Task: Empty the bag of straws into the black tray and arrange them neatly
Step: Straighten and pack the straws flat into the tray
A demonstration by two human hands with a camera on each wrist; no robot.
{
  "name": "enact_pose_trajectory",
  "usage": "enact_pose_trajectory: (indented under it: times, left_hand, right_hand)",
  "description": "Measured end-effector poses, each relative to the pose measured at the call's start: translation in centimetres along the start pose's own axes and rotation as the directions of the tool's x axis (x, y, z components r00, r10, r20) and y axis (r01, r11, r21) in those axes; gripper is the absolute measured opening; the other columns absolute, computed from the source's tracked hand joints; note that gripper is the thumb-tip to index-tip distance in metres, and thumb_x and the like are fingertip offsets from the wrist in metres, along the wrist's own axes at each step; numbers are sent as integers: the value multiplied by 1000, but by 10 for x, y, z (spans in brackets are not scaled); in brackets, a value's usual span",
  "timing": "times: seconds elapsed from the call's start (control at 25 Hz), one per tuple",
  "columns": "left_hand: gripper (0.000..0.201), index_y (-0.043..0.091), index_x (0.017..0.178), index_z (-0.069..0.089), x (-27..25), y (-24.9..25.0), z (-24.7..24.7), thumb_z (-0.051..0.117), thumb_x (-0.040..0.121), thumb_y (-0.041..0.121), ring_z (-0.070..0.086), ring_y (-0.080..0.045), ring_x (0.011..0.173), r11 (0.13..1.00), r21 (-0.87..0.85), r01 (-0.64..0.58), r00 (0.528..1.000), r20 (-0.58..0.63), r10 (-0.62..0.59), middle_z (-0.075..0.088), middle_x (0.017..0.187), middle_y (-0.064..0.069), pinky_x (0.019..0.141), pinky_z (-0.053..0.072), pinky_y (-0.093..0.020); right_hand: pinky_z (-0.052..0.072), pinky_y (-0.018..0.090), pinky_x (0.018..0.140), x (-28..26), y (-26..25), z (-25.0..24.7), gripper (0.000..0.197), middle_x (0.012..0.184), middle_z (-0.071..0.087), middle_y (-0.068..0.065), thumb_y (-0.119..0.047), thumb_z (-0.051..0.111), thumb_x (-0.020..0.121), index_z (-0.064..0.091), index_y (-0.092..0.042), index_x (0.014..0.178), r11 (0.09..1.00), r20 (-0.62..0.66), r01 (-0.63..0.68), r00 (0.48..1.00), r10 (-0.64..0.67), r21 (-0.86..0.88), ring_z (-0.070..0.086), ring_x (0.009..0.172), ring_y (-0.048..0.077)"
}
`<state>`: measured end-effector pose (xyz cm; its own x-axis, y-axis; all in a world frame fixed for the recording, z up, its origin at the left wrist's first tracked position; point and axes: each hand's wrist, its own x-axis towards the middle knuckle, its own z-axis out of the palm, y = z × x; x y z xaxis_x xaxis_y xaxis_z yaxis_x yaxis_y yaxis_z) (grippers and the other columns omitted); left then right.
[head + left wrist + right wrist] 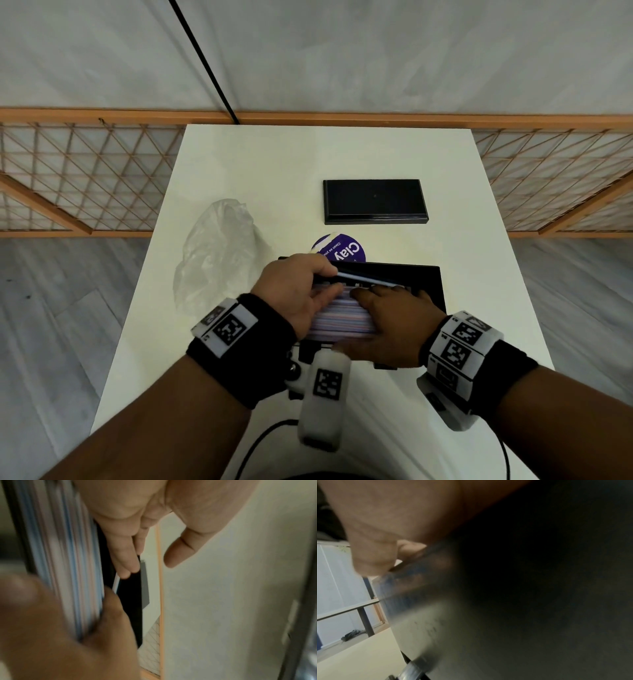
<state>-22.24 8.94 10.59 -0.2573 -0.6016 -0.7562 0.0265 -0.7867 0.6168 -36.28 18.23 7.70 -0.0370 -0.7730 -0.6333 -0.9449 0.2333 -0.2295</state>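
Observation:
A pile of pink, blue and white striped straws (337, 320) lies lengthwise in the near black tray (430, 284). My right hand (363, 318) rests flat on the pile's right part, with the fingers straight and the thumb along its near edge. My left hand (332, 284) is at the pile's left end. Its fingertips (126, 568) touch a couple of white and blue straws (371, 280) lying by the tray's far wall, and its thumb (176, 555) stands apart. The empty clear plastic bag (219, 250) lies left of the tray. The right wrist view is mostly dark.
A second black tray (375, 202) sits farther back on the white table (342, 154). A purple round lid (342, 250) lies between the two trays. A wooden lattice rail (85, 178) runs behind the table. A black cable (260, 442) lies at the table's near edge.

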Motion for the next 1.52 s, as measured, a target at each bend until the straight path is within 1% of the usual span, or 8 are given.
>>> enact_pose_trajectory:
  times: [0.32, 0.52, 0.72, 0.84, 0.96, 1.08, 1.24, 1.52]
  left_hand:
    - [9, 4, 81, 60, 5, -6, 5, 57, 88, 1, 66, -21, 73, 987, -158, 16, 996, -79, -29, 64, 81, -13, 70, 54, -27]
    - [15, 8, 88, 64, -3, -3, 6, 61, 86, -7, 66, -30, 79, 975, 140, -175, 972, -131, 194, 67, 75, -13, 83, 57, -40]
    - [5, 7, 78, 69, -2, 1, -9, 71, 74, 9, 73, -34, 70, 836, 494, -238, 944, -85, 319, 70, 62, -9, 76, 61, -47]
    - [15, 4, 79, 72, -6, 1, -17, 73, 71, 17, 68, -29, 55, 737, 655, -168, 972, -17, 236, 68, 59, -7, 63, 60, -44]
    - [4, 18, 82, 71, -12, 7, -24, 71, 78, 20, 62, -8, 60, 414, 850, -325, 889, 126, 440, 70, 70, 7, 65, 53, -23]
    - [38, 22, 101, 67, -21, 14, -27, 65, 67, 40, 59, -5, 79, 126, 869, -479, 800, 373, 470, 68, 93, 8, 73, 46, -13]
    - [76, 27, 126, 48, -22, 3, -15, 66, 59, 61, 49, -17, 114, -278, 865, -418, 862, 474, 180, 54, 121, 7, 98, 49, -39]
    - [85, 23, 133, 37, -6, -16, -5, 81, 65, 51, 39, -23, 127, -554, 766, -326, 896, 437, 76, 43, 135, 0, 108, 41, -42]
  right_hand:
    - [26, 56, 111, 2, 2, 9, 99, 142, 46, -4, -84, 54, 64, 28, -32, 144, 997, -50, 0, 999, -4, -81, 46, 128, 28]
    - [26, 55, 111, -1, 2, 10, 95, 141, 45, -4, -78, 58, 67, 27, -32, 144, 997, -85, -6, 996, 0, -72, 43, 130, 28]
    - [26, 53, 111, -3, 2, 12, 93, 143, 45, -5, -77, 59, 68, 28, -33, 143, 998, -106, -3, 994, -3, -60, 44, 130, 27]
    - [28, 52, 111, -5, 2, 11, 90, 140, 47, -5, -76, 59, 68, 30, -33, 142, 999, -119, -11, 993, 5, -51, 46, 127, 26]
    - [30, 51, 109, -6, 1, 9, 92, 137, 45, -6, -78, 60, 64, 33, -33, 139, 998, -150, -25, 989, 15, -64, 45, 125, 25]
    - [34, 50, 106, -3, -1, 6, 103, 134, 44, -6, -84, 60, 52, 34, -31, 136, 994, -185, -72, 981, 56, -83, 45, 121, 24]
    - [34, 54, 106, 8, -5, 3, 117, 135, 46, -5, -87, 63, 41, 29, -32, 139, 993, -123, -98, 988, 89, -67, 46, 123, 25]
    - [31, 55, 106, 9, -3, -2, 103, 130, 39, -3, -85, 65, 43, 34, -50, 134, 995, -17, -83, 996, 82, -61, 40, 124, 27]
